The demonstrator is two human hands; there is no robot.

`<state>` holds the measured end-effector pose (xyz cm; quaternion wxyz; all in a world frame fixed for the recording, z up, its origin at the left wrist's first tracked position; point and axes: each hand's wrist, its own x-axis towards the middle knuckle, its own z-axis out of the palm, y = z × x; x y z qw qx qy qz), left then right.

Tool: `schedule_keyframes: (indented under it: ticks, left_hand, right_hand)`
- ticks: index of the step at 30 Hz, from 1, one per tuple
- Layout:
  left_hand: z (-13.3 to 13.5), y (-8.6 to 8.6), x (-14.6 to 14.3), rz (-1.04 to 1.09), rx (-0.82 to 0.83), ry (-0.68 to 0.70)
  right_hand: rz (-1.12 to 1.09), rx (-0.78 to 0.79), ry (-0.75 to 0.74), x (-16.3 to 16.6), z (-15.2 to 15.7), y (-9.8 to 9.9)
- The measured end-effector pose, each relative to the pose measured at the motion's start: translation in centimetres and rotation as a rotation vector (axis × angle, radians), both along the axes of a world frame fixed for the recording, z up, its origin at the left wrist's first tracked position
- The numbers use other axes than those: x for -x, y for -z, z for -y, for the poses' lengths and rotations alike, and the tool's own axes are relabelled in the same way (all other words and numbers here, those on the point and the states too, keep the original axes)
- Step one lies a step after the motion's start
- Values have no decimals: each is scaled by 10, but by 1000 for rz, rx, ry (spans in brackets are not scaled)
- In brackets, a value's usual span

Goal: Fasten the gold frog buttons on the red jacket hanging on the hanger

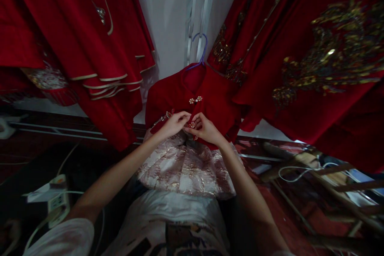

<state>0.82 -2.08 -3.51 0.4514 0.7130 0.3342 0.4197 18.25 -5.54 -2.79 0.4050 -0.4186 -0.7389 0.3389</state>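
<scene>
A red jacket (168, 92) hangs in front of me on a purple hanger (204, 50). Pearl-like flower fasteners (195, 100) sit below its neckline, and another beaded fastener (192, 125) lies between my fingers lower on the front. My left hand (177, 123) is closed, pinching the jacket's front edge from the left. From the right, my right hand (204, 129) pinches at the same spot, thumb and forefinger around the lower fastener. Below the jacket spreads a pale pink, gold-patterned skirt (186, 168), close to my lap.
Red garments with pale trim (120, 48) hang at the left. At the right hangs red cloth with gold sequin embroidery (333, 56). A power strip (58, 200) with cables lies at lower left. Wooden frame pieces (300, 196) and a white cable (295, 172) are at lower right.
</scene>
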Motion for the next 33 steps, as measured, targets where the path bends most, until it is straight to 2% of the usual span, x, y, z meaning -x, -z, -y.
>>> schedule_keyframes:
  ticks: [4, 7, 9, 11, 15, 18, 24, 29, 33]
  left_hand:
    - [1, -11, 7, -119, -178, -107]
    - [-3, -16, 18, -250, -441, -413]
    - [-7, -11, 26, -325, -540, -563]
    - [-12, 0, 31, -391, -538, -542]
    - [-14, 25, 33, -487, -488, -382]
    - [-13, 34, 34, -485, -524, -421]
    - [-21, 32, 42, -445, -576, -543]
    - [-24, 25, 51, -301, -503, -554]
    - [-24, 18, 61, -269, -454, -550]
  right_hand:
    - [-20, -56, 100, 6, 1, -5]
    - [-60, -27, 88, 3, 4, -11]
    - [-104, 7, 64, 0, 6, -15]
    - [-146, 41, 38, -2, 7, -18]
    - [-214, 90, 4, 0, 6, -19]
    - [-262, 129, -12, 3, 6, -18]
    - [-287, 156, -36, 8, 10, -23]
    - [-299, 150, -45, 11, 12, -26]
    - [-304, 167, -48, 13, 14, -29]
